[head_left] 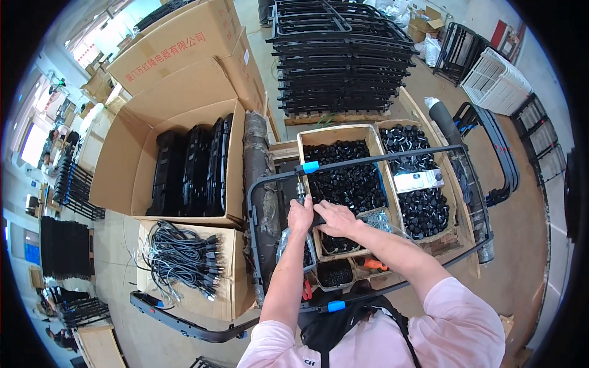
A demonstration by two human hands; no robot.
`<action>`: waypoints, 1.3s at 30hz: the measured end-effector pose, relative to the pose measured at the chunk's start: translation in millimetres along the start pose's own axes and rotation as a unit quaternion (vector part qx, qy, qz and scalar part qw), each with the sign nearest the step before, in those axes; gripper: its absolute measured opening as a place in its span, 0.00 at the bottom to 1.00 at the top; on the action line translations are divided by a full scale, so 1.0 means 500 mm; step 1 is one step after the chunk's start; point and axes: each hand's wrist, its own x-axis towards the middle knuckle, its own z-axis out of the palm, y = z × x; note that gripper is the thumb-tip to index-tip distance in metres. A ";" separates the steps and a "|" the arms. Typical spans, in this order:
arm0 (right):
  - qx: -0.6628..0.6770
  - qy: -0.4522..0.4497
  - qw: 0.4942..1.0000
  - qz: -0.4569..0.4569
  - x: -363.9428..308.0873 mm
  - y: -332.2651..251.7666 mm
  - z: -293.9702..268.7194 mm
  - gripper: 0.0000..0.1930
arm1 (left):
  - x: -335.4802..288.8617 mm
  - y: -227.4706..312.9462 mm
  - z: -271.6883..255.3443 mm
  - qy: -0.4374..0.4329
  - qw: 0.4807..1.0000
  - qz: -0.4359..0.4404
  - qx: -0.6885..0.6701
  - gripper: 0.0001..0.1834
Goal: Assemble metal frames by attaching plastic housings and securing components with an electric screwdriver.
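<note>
A black power screwdriver (300,198) with a metal nose points away from me, toward the far bar of a black rounded metal frame (380,159). My left hand (300,214) is closed around its front part, just behind the nose. Close beside it, my right hand (336,219) is closed on the dark rear part of the tool, mostly hidden by the fingers. The nose ends just below a blue sleeve (311,167) on the far bar; whether they touch I cannot tell. Another blue sleeve (336,306) sits on the near bar, close to my body.
Under the frame stand wooden bins (302,138) of small black parts and a small bin of black screws (335,273). To the left are a carton (123,178) of glossy black panels and a box of bundled cables (184,257). Stacked black frames (340,67) stand beyond.
</note>
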 end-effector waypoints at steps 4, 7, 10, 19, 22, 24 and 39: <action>0.037 0.035 0.999 0.008 -0.009 -0.010 0.005 0.27 | -0.006 0.006 0.002 -0.011 1.000 0.002 0.002 0.40; 0.037 0.035 0.999 0.010 -0.015 -0.016 0.011 0.27 | -0.008 -0.003 0.001 -0.009 1.000 0.001 0.000 0.42; 0.045 0.031 0.998 0.017 -0.020 -0.021 0.017 0.27 | -0.017 -0.006 -0.005 -0.002 1.000 -0.004 0.004 0.44; 0.057 0.028 0.998 0.018 -0.036 -0.025 0.027 0.29 | -0.051 0.009 -0.021 0.010 0.999 -0.021 0.023 0.46; 0.056 0.026 0.998 0.019 -0.034 -0.022 0.029 0.28 | -0.051 0.010 -0.019 0.020 0.999 -0.016 0.023 0.44; 0.054 0.034 0.998 0.018 -0.040 -0.019 0.029 0.29 | -0.055 0.011 -0.015 0.025 0.999 -0.015 0.018 0.43; 0.011 -0.005 0.998 0.066 -0.096 -0.008 -0.012 0.37 | -0.114 0.036 0.020 0.069 0.993 0.067 0.063 0.35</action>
